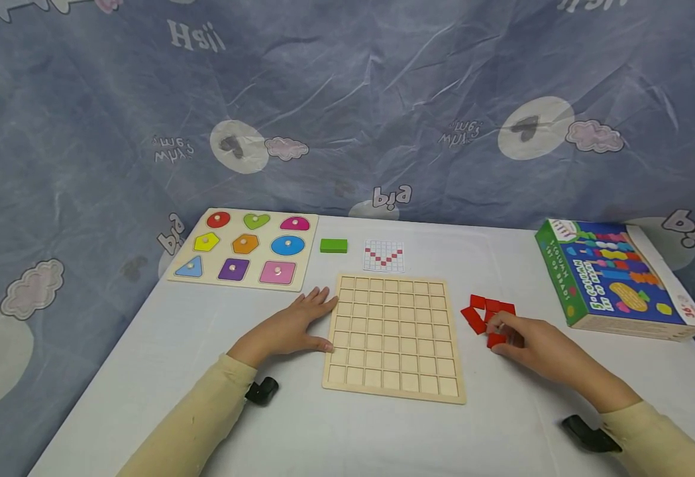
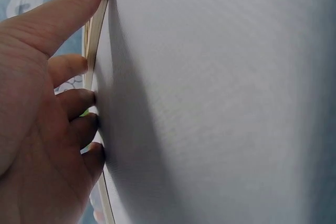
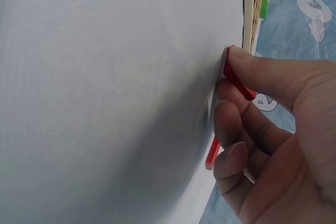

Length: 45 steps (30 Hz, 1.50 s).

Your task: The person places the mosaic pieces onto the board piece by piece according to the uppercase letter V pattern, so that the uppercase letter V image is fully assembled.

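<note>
A wooden grid board (image 1: 391, 338) lies flat in the middle of the table, its cells bare. My left hand (image 1: 292, 326) touches the board's left edge with thumb and index finger, fingers spread; in the left wrist view the thumb (image 2: 68, 11) lies against the wooden rim. To the right of the board, my right hand (image 1: 538, 346) pinches a red square tile (image 3: 239, 81), which stands tilted between thumb and fingers. Several other red tiles (image 1: 474, 320) lie in a loose cluster by the fingertips, partly hidden by the hand. Another red tile (image 3: 212, 153) shows below the fingers in the right wrist view.
Beyond the board lie a small card (image 1: 384, 256) with a red V pattern and a green block (image 1: 333, 246). A shape puzzle board (image 1: 236, 265) sits at the back left. A green and blue bead-set box (image 1: 621, 278) is at the back right. Patterned cloth (image 1: 347, 99) hangs behind the table.
</note>
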### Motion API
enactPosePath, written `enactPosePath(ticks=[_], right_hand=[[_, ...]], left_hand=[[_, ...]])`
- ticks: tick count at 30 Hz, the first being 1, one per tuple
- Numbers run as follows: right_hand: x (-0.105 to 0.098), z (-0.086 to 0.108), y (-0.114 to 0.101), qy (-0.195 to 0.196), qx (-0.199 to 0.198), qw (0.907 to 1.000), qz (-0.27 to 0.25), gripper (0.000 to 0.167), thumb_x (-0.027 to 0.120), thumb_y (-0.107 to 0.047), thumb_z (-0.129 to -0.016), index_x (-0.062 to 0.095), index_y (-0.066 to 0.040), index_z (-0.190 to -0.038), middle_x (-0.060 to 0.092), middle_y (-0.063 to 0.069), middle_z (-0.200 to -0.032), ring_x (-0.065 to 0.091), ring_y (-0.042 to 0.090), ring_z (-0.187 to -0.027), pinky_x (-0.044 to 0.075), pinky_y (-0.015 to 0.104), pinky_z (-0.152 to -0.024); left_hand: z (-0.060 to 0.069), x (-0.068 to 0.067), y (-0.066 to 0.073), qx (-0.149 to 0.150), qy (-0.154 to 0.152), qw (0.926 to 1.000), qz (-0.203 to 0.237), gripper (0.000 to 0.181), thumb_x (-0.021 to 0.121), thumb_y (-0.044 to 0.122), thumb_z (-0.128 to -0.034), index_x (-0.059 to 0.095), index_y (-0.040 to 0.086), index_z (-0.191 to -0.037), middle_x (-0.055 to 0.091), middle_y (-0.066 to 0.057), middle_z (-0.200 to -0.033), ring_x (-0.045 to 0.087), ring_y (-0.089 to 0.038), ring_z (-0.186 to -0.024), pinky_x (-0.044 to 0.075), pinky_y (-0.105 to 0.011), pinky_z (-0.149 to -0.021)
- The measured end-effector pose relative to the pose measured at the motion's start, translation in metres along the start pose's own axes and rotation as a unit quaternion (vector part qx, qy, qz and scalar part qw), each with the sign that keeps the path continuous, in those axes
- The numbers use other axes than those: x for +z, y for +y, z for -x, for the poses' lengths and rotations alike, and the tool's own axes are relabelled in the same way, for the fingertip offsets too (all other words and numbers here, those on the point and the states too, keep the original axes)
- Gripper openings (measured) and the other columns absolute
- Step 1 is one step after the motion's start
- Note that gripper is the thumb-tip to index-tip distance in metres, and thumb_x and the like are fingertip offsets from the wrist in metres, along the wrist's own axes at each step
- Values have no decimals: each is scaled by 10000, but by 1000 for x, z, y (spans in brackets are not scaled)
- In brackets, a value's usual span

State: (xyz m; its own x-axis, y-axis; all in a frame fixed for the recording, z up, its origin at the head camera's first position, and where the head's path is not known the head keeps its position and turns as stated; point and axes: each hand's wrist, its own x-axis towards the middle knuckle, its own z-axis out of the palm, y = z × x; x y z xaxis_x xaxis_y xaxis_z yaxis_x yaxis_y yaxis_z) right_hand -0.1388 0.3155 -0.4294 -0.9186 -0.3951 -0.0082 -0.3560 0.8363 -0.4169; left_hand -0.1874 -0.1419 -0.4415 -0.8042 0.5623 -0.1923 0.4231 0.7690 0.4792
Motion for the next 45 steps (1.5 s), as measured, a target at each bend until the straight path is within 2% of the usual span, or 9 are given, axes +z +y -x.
enactPosePath(ticks=[9,16,27,34,41,45], right_hand=[[0,-1,-3,171,-203,9996,-47,314,809,-121,-871,616,-254,-1081,566,-141,-801,519,45,-731,498,230,-642],[2,-6,-8,516,-549,9970,-152,355,773,-32,-883,631,-232,-1140,592,-150,-854,527,27,-760,499,231,-654],[1,-19,-25,623,-497,9953,-547,356,748,-15,-902,686,-200,-1200,635,-111,-944,537,71,-794,482,225,-651],[6,-28,-36,645,-539,9942,-673,325,758,-33,-901,708,-203,-1174,693,-73,-1079,580,89,-851,522,253,-696],[13,-34,-48,663,-582,9927,-824,295,783,-74,-894,700,-225,-1133,655,-135,-920,568,59,-767,515,216,-664],[18,-36,-58,628,-609,9925,-858,272,785,-93,-897,698,-229,-1116,621,-138,-840,525,58,-725,472,213,-621]], left_hand=[[-1,1,0,-75,-7,10000,36,1012,834,484,-802,318,153,-1607,171,-86,-1691,76,-267,-1569,81,-435,-1269],[-1,2,-1,-120,15,9999,49,1035,834,506,-791,297,183,-1615,156,-53,-1693,69,-238,-1569,74,-417,-1267],[0,-2,1,-104,-54,9999,28,1028,831,492,-804,294,161,-1616,156,-84,-1693,65,-266,-1569,70,-436,-1269],[2,-4,3,-104,-140,9998,57,1054,839,485,-795,277,146,-1619,133,-95,-1696,41,-276,-1569,59,-446,-1269],[0,-3,3,-51,-122,9999,65,1047,836,481,-799,281,139,-1618,135,-104,-1695,43,-276,-1569,62,-441,-1269],[-1,-1,2,-29,-113,9999,77,1045,834,484,-799,284,138,-1618,145,-104,-1694,51,-277,-1569,67,-438,-1270]])
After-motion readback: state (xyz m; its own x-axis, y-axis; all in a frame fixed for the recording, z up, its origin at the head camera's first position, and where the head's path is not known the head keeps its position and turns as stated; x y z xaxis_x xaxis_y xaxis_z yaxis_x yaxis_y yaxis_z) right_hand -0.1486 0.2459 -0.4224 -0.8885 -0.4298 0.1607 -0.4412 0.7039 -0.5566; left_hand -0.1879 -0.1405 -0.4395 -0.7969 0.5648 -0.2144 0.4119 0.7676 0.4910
